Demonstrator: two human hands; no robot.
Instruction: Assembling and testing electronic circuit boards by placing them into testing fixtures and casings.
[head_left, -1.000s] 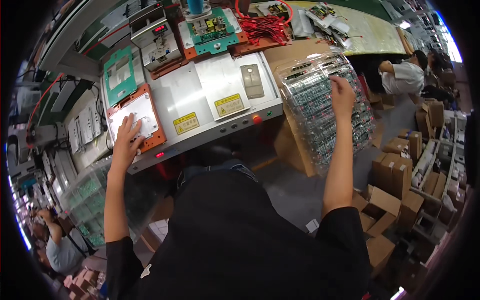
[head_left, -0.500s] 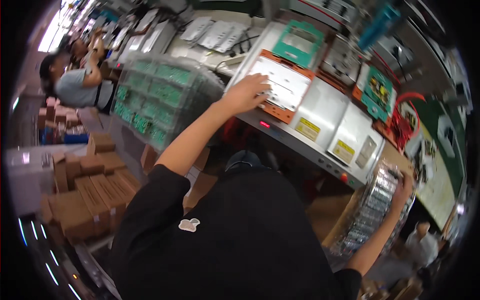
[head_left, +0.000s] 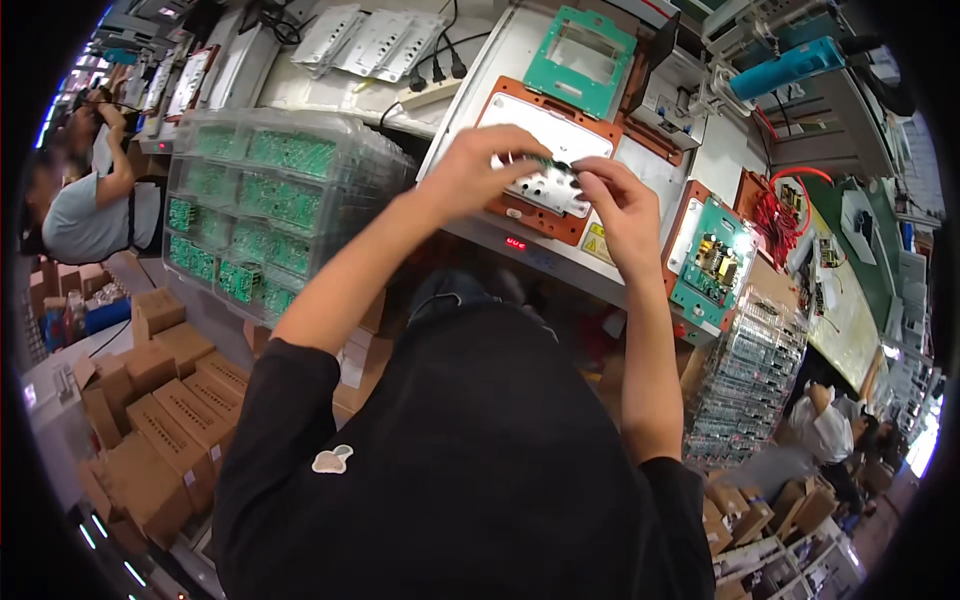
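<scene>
Green frame [head_left: 572,92] beyond white plate [head_left: 560,128].

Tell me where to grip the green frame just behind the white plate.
Probably best by its left rim, with the left hand coming from the left. The green frame appears to lie flat around a central window, leaving a narrow rim to pinch, and a metal box crowds its right side.

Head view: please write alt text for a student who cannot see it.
A person's left hand and right hand meet at a small dark part over a white plate set in an orange frame. Clear trays of green circuit boards stand at left; a green plate carrying a board with components lies at right.
</scene>
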